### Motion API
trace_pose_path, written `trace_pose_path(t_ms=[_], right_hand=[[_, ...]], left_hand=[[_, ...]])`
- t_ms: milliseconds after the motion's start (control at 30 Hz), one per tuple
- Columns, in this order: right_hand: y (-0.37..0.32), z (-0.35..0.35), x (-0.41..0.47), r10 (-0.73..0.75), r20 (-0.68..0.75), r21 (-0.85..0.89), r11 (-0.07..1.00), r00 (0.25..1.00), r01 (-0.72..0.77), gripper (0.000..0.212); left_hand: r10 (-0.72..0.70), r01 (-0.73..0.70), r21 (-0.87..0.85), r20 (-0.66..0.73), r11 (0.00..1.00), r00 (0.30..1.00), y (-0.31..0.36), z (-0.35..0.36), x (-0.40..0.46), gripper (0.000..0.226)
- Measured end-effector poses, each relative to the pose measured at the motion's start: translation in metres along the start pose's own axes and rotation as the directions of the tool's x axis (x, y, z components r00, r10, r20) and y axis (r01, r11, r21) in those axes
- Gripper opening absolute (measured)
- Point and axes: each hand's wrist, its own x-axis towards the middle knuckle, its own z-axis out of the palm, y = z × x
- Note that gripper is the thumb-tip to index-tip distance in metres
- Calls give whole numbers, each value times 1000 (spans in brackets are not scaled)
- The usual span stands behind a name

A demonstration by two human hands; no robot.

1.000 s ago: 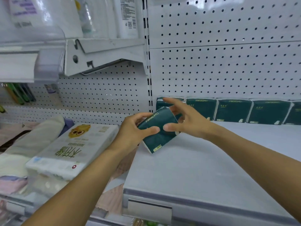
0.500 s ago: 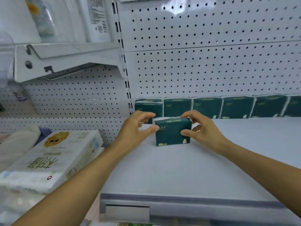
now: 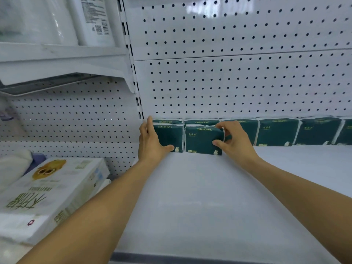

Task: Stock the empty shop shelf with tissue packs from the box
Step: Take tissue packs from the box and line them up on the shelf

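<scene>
Up at the back of the white shelf (image 3: 200, 197), in the head view, the right hand (image 3: 235, 142) is pinching the right end of a dark green tissue pack (image 3: 202, 139) between thumb and curled fingers, the pack standing upright in front of the back row of packs (image 3: 276, 132) lining the pegboard wall (image 3: 228, 82). Beside it, the left hand (image 3: 151, 143) is lying with straight fingers flat against the left side and front of a neighbouring green pack (image 3: 169, 136), which is standing just left of the held one. Further left, a large white tissue bundle (image 3: 47, 191) is lying on the adjoining shelf.
</scene>
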Motion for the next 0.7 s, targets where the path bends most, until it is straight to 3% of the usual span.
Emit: trace_pose_path(t_ms=[133,267,400,533,700], right_hand=[[4,6,7,-71,-33,-156,986,997,65,43],[6,7,13,-210,-51,-424,890,976,169,45],[9,8,18,-285,-26,-533,815,958,228,45],[10,8,17,-282,-4,-582,781,959,227,46],[-2,6,13,-176,20,-608,780,984,152,52]], left_hand=[[48,-43,113,-40,993,998,1,6,2,117],[33,-21,177,-65,984,997,2,11,5,108],[43,-27,185,-87,982,995,-1,15,6,104],[57,-38,195,-91,980,994,-2,16,7,101],[67,-50,296,-49,954,997,-2,8,4,108]])
